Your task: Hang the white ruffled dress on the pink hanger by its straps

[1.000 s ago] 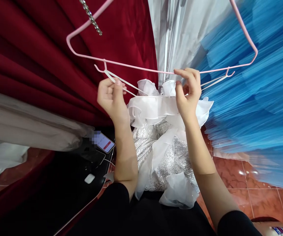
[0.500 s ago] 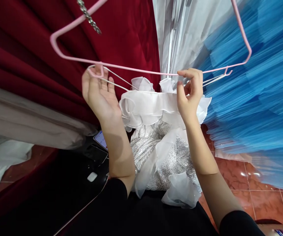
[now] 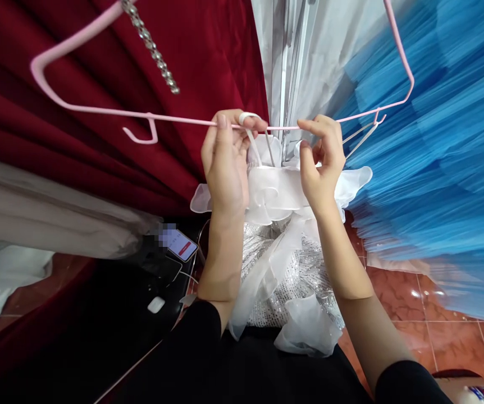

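The pink hanger [image 3: 94, 111] spans the upper view. Blue tulle [image 3: 427, 191] spreads to its right, and red fabric [image 3: 212, 62] hangs behind its left and middle parts. The white dress [image 3: 288, 280], with ruffles and silver sequins, is below the hanger's middle, reaching down toward the person's black top. The black table [image 3: 119, 314] is below and left of the hanger.

The left hand [image 3: 227, 168] is nearly closed at the hanger's lower bar, thumb over it, with the left strap [image 3: 254, 148] looped at its fingertips. The right hand [image 3: 324, 160] is curled around the same bar, forefinger along it, thumb a little apart.

The hanger's left hook [image 3: 151, 132] is bare, the left strap off it; the right strap [image 3: 362, 140] sits on the right hook [image 3: 380, 119]. The dress thus seems to be hooked at the right side only, its left side depending on the fingers.

Below the hanger's left half, the phone [image 3: 181, 247] and small white case [image 3: 155, 304] lie on the table. The case looks closed; its contents cannot be told.
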A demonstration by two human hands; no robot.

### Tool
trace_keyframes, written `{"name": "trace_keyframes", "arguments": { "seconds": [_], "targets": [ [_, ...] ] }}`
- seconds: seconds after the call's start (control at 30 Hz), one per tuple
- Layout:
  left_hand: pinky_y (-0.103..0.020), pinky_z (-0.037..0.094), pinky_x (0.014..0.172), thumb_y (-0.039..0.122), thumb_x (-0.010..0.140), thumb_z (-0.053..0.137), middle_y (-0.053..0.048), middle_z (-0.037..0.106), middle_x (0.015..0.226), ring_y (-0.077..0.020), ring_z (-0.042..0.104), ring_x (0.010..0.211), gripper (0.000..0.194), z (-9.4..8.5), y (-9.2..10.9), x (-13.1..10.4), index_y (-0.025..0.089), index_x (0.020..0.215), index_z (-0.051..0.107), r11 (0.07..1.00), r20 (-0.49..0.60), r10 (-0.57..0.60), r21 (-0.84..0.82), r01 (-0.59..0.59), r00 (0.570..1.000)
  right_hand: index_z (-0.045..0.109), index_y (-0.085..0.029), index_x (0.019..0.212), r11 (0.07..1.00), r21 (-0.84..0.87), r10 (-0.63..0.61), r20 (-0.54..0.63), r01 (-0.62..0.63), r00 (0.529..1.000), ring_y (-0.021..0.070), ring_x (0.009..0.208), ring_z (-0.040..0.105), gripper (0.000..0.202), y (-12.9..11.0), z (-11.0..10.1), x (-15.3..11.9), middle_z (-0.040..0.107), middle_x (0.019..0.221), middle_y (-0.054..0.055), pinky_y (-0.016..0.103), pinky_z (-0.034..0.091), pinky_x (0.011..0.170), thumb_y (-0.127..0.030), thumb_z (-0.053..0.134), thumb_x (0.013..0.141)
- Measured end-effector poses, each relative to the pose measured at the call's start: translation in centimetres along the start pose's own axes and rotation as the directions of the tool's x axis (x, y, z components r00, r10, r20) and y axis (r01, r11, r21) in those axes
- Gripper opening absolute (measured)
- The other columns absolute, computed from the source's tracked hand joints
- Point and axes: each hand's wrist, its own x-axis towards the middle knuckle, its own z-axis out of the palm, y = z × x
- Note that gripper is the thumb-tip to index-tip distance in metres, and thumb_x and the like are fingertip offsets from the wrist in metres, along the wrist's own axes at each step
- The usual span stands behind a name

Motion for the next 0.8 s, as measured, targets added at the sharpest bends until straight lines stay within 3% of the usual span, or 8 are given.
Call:
{"name": "trace_keyframes", "arguments": {
  "seconds": [0.1,0.17,0.23,0.3,0.37,0.5,0.6,0.8],
  "targets": [
    [-0.035,0.047,0.081,0.024,0.104,0.035,-0.003,0.057,0.076,-0.0166,0.059,0.079,0.034,-0.2,-1.1,0.5,0.021,0.077,0.056,1.0,-0.069,0.018,-0.019,-0.019,0.997,0.063,-0.032,0.116,0.999,0.048,0.002,0.094,-0.007,0.996,0.0214,0.119,0.057,0.029,-0.6,-0.9,-0.2,0.058,0.13,0.002,0.034,0.059,0.076,-0.034,0.049,0.091],
    [-0.034,0.045,0.079,0.023,0.104,0.034,-0.004,0.056,0.076,-0.0158,0.057,0.078,0.034,-0.4,-1.6,0.9,0.021,0.077,0.054,1.0,-0.069,0.019,-0.01,-0.02,0.997,0.063,-0.034,0.117,0.996,0.082,0.024,0.051,-0.028,0.998,0.0205,0.117,0.058,0.029,-0.5,-1.8,-0.5,0.058,0.132,0.001,0.033,0.058,0.075,-0.033,0.051,0.09],
    [-0.035,0.044,0.082,0.024,0.105,0.034,-0.004,0.056,0.078,-0.016,0.056,0.08,0.033,-0.5,-1.8,1.2,0.021,0.078,0.052,1.0,-0.048,0.025,0.008,-0.025,0.999,0.062,-0.034,0.117,0.994,0.095,0.071,-0.154,-0.057,0.985,0.0178,0.109,0.061,0.029,0.6,-3.0,-0.6,0.059,0.129,0.0,0.032,0.057,0.075,-0.031,0.05,0.09],
    [-0.037,0.045,0.087,0.025,0.105,0.033,-0.004,0.055,0.078,-0.0165,0.057,0.08,0.032,-0.7,-2.0,1.4,0.021,0.078,0.051,1.0,-0.032,0.031,0.007,-0.031,0.999,0.059,-0.033,0.117,0.991,0.096,0.125,-0.4,-0.094,0.908,0.0153,0.099,0.062,0.031,2.6,-4.5,-0.4,0.059,0.124,0.0,0.032,0.055,0.073,-0.029,0.051,0.088],
    [-0.04,0.045,0.09,0.027,0.105,0.031,-0.003,0.055,0.078,-0.0171,0.058,0.08,0.032,-1.0,-2.1,1.5,0.021,0.079,0.049,1.0,0.002,0.007,-0.012,-0.007,1.0,0.056,-0.031,0.118,0.978,0.136,0.206,-0.491,-0.159,0.847,0.0133,0.088,0.061,0.035,5.0,-5.7,0.2,0.059,0.119,0.001,0.028,0.052,0.065,-0.03,0.057,0.083],
    [-0.04,0.046,0.087,0.029,0.105,0.03,-0.003,0.055,0.079,-0.0181,0.061,0.084,0.03,-1.6,-2.3,1.5,0.021,0.081,0.046,0.998,0.058,-0.05,-0.029,0.052,0.997,0.06,-0.029,0.111,0.874,0.286,0.454,-0.188,-0.394,0.871,0.0076,0.066,0.054,0.036,8.5,-6.7,1.6,0.064,0.11,0.002,0.023,0.045,0.055,-0.032,0.065,0.075],
    [-0.036,0.048,0.078,0.03,0.105,0.03,-0.002,0.055,0.076,-0.0161,0.061,0.074,0.032,-1.7,-2.2,1.7,0.021,0.079,0.045,0.999,0.035,-0.045,-0.02,0.046,0.998,0.064,-0.026,0.101,0.847,0.303,0.472,-0.054,-0.436,0.88,0.0062,0.06,0.052,0.027,8.3,-6.3,2.1,0.065,0.098,-0.001,0.022,0.043,0.054,-0.033,0.067,0.075],
    [-0.032,0.048,0.072,0.035,0.101,0.041,-0.001,0.061,0.074,-0.0177,0.063,0.072,0.03,-1.3,-1.9,2.4,0.026,0.073,0.048,0.998,-0.039,-0.063,0.014,0.064,0.997,0.059,-0.019,0.065,0.898,0.286,0.416,-0.298,-0.335,0.859,0.0067,0.047,0.041,0.017,5.0,-6.9,2.1,0.05,0.054,-0.004,0.024,0.031,0.049,-0.029,0.063,0.079]
  ]
}}
